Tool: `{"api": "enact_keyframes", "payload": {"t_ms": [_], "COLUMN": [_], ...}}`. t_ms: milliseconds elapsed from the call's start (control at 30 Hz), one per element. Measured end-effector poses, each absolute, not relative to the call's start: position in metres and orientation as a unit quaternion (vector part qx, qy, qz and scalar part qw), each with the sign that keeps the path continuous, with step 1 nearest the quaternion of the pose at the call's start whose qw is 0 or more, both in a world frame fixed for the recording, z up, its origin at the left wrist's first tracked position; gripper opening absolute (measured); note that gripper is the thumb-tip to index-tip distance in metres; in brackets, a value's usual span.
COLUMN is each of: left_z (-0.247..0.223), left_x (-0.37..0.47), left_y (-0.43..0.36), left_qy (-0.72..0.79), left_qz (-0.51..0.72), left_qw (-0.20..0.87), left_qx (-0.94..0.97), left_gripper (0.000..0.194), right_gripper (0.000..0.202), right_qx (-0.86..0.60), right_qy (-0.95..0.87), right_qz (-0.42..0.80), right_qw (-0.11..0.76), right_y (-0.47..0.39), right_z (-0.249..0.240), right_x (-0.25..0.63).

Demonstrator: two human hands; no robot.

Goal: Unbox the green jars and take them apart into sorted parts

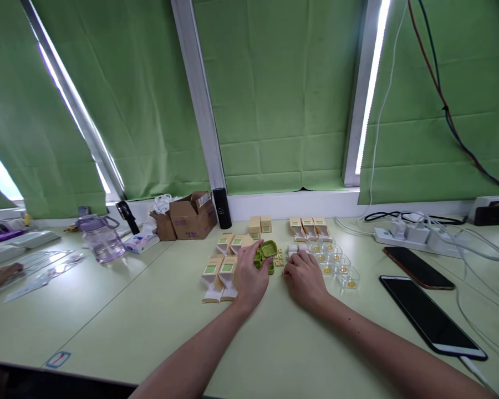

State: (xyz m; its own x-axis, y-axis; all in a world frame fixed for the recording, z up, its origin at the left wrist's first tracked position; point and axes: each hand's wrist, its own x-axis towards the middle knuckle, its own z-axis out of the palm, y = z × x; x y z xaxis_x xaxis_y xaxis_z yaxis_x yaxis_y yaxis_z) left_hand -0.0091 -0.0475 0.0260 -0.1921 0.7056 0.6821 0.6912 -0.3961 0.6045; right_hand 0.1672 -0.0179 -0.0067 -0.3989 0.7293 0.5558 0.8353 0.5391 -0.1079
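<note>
My left hand [251, 274] is closed with thumb and fingers on a small green square tray [269, 249], which is tilted up. More green trays [271, 268] lie just under it. My right hand [306, 277] rests on the table with curled fingers, beside a group of small yellowish squares [279, 258]; its fingertips are hidden, so what they hold cannot be made out. White blocks [292, 249] stand just behind this hand. To its right sit several clear cups [343, 269] with yellow bits inside. Left of my left hand are open cream boxes [212, 280] with green windows.
Behind stand more cream boxes [309, 228], a black bottle [222, 208] and a cardboard box [193, 216]. Two phones [432, 316] and a power strip [419, 241] with cables lie at right. A purple water bottle [102, 238] and another person's hand [2, 276] are at left.
</note>
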Motion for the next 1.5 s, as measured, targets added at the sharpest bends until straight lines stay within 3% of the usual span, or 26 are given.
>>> {"api": "enact_keyframes", "payload": {"t_ms": [133, 633, 967, 1100, 1200, 1333, 1500], "left_z": [0.028, 0.027, 0.029, 0.029, 0.031, 0.036, 0.039], "left_x": [-0.008, -0.007, -0.008, -0.006, -0.004, -0.001, 0.0], "left_y": [-0.049, -0.049, -0.048, -0.046, -0.044, -0.045, -0.046], "left_qy": [0.545, 0.53, 0.533, 0.519, 0.491, 0.401, 0.343], "left_qz": [0.543, 0.552, 0.56, 0.6, 0.635, 0.654, 0.654], "left_qw": [0.008, 0.0, 0.037, 0.131, 0.268, 0.467, 0.574], "left_qx": [0.639, 0.644, 0.634, 0.595, 0.532, 0.44, 0.354], "left_gripper": [0.039, 0.034, 0.027, 0.026, 0.034, 0.043, 0.037], "right_gripper": [0.018, 0.016, 0.015, 0.014, 0.014, 0.015, 0.014], "right_qx": [-0.486, -0.43, -0.418, -0.415, -0.413, -0.403, -0.405], "right_qy": [-0.83, -0.827, -0.825, -0.857, -0.874, -0.892, -0.894], "right_qz": [-0.118, -0.223, -0.185, -0.074, -0.007, 0.021, 0.027], "right_qw": [0.247, 0.284, 0.332, 0.296, 0.256, 0.203, 0.192], "right_y": [-0.011, -0.01, -0.019, -0.046, -0.066, -0.075, -0.073], "right_z": [-0.006, -0.009, 0.005, 0.008, 0.004, 0.001, 0.003], "right_x": [0.164, 0.157, 0.167, 0.162, 0.155, 0.152, 0.154]}}
